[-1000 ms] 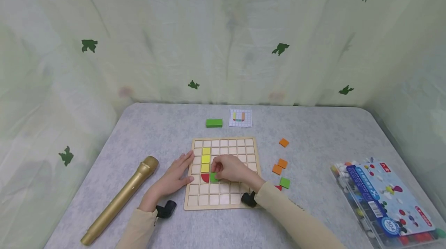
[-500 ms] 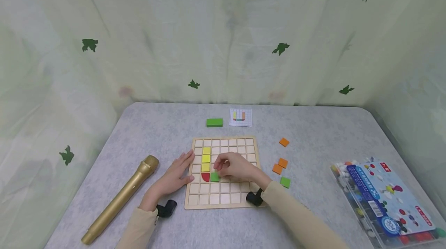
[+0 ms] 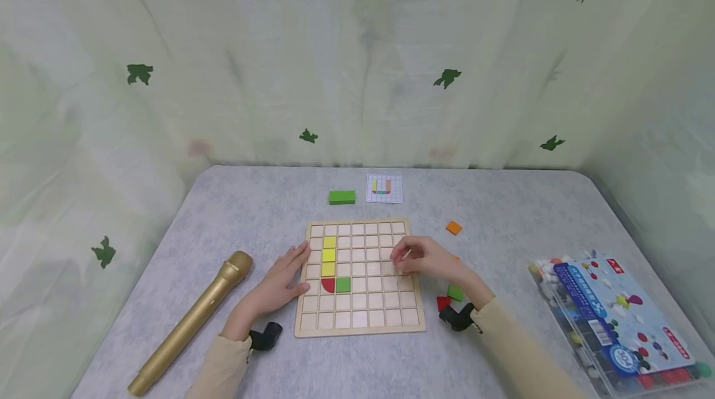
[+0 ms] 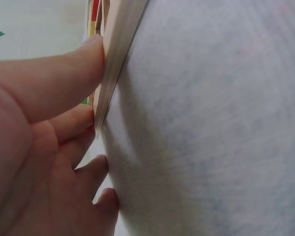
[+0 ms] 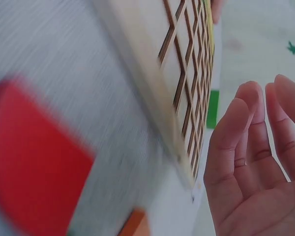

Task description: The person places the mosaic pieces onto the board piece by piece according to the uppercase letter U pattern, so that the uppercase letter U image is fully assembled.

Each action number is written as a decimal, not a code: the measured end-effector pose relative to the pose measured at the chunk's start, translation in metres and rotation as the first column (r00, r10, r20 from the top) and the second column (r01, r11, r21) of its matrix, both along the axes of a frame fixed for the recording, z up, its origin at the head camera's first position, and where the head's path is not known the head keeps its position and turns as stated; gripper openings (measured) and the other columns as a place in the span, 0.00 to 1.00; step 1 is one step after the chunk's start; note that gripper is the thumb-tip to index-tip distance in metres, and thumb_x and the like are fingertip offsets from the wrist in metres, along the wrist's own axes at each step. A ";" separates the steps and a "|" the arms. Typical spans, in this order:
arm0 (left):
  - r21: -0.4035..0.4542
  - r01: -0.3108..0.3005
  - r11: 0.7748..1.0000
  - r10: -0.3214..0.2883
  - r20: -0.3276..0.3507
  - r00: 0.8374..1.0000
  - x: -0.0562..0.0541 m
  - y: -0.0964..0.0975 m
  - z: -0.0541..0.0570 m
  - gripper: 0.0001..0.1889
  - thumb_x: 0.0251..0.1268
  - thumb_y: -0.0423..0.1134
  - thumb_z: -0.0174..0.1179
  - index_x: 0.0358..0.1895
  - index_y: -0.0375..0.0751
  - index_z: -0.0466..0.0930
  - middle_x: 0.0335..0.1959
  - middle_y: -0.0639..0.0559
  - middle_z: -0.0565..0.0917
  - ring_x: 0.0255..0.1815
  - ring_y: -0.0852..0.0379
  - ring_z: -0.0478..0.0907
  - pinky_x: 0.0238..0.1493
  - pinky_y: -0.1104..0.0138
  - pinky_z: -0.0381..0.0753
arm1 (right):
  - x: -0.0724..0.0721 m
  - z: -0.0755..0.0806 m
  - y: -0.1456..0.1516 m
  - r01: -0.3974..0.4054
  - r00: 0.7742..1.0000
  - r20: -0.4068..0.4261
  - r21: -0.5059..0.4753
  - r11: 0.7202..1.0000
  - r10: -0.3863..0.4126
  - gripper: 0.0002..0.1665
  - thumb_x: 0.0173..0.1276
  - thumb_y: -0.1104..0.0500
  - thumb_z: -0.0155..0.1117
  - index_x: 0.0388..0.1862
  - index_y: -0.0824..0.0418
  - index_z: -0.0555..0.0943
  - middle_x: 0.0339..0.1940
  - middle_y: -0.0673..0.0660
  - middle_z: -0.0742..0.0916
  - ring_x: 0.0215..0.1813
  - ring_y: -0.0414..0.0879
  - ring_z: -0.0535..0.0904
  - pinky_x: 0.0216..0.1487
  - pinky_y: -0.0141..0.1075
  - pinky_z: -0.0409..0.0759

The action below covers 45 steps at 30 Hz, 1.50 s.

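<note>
A wooden grid board (image 3: 360, 332) lies on the table. My left hand (image 3: 280, 281) rests along its left edge; in the left wrist view the thumb and index fingertip touch the wooden side. Several yellow square tiles (image 3: 329, 255) stand in one column of cells, with a red quarter-round tile (image 3: 328, 285) below them and a green square tile (image 3: 343, 285) beside the red. Above the board's right edge hovers my right hand (image 3: 427, 258), its fingers loosely curled; the right wrist view shows nothing between them. Another red quarter-round tile (image 5: 34, 162) lies right of the board.
Right of the board lie an orange tile (image 3: 454, 228) and a green tile (image 3: 455, 292). Behind it are a green block (image 3: 342, 197) and a pattern card (image 3: 384, 189). A gold microphone (image 3: 192, 321) lies left, a plastic case (image 3: 620, 318) of colourful parts right.
My right hand has moved right, from the green tile on the board to the board's right edge. The green tile stays in its cell. My left hand has kept its place.
</note>
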<state>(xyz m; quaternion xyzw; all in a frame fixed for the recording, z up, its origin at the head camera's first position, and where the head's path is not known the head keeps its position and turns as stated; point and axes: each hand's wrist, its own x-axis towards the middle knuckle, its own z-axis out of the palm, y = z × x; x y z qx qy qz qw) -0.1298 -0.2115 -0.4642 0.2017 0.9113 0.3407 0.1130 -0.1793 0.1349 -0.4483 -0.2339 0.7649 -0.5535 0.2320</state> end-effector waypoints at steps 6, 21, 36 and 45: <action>0.000 -0.002 1.000 0.002 0.006 1.000 0.001 0.000 0.000 0.36 0.68 0.35 0.57 0.72 0.25 0.50 0.75 0.34 0.47 0.74 0.33 0.38 0.70 0.42 0.38 | 0.009 -0.004 0.043 0.098 0.995 0.008 0.025 0.995 -0.099 0.11 0.67 0.64 0.62 0.45 0.70 0.78 0.42 0.66 0.82 0.40 0.57 0.78 0.40 0.39 0.80; 0.014 0.001 1.000 -0.001 -0.012 1.000 0.001 -0.001 -0.002 0.36 0.68 0.35 0.58 0.72 0.25 0.50 0.75 0.33 0.48 0.74 0.32 0.39 0.70 0.41 0.38 | 0.035 -0.008 0.091 0.192 0.981 -0.057 0.154 0.969 -0.186 0.10 0.61 0.71 0.63 0.43 0.69 0.79 0.40 0.59 0.83 0.39 0.50 0.76 0.39 0.33 0.79; 0.000 -0.001 1.000 0.001 -0.006 1.000 0.000 0.000 -0.002 0.36 0.68 0.35 0.57 0.72 0.25 0.49 0.75 0.34 0.48 0.74 0.33 0.39 0.70 0.42 0.38 | 0.044 -0.013 0.080 0.180 0.973 -0.196 0.292 0.939 -0.126 0.17 0.48 0.76 0.69 0.36 0.63 0.79 0.30 0.52 0.78 0.34 0.48 0.71 0.33 0.32 0.74; -0.008 0.003 1.000 -0.003 -0.002 1.000 -0.001 -0.001 -0.003 0.36 0.69 0.35 0.57 0.73 0.26 0.48 0.75 0.35 0.47 0.74 0.34 0.38 0.71 0.43 0.38 | 0.042 -0.013 0.079 0.206 0.974 -0.159 0.306 0.930 -0.163 0.16 0.48 0.76 0.69 0.34 0.62 0.78 0.28 0.52 0.77 0.33 0.48 0.71 0.33 0.34 0.74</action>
